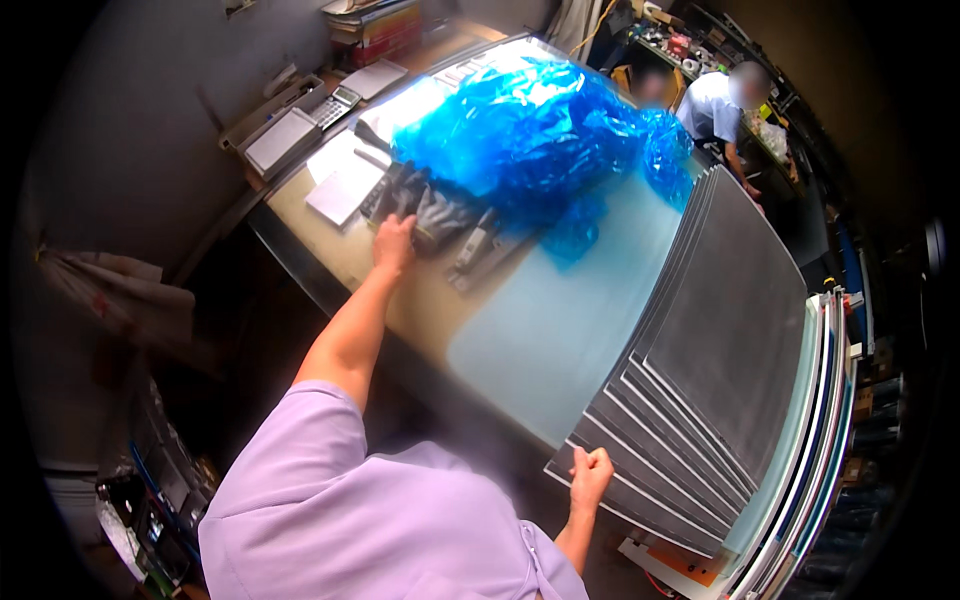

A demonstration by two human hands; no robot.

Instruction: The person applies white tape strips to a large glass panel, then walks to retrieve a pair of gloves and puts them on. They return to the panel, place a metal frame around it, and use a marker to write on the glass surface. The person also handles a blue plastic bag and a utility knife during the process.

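Note:
My left hand reaches across the table, its fingers curled at the near edge of a dark grey crumpled bundle that looks like cloth or gloves. Blur softens the bundle's outline. A pale-handled tool, perhaps a cutter, lies just right of it. Close to my body, my right hand is closed at the near left corner of a fanned stack of dark grey sheets with white edges. Whatever its fingers hold, if anything, is hidden. Behind the bundle spreads a heap of shiny blue plastic film.
A translucent sheet covers much of the tabletop. White paper, a calculator and stacked books lie at far left. Framed panels stand along the right side. A person in a light shirt works at the far right.

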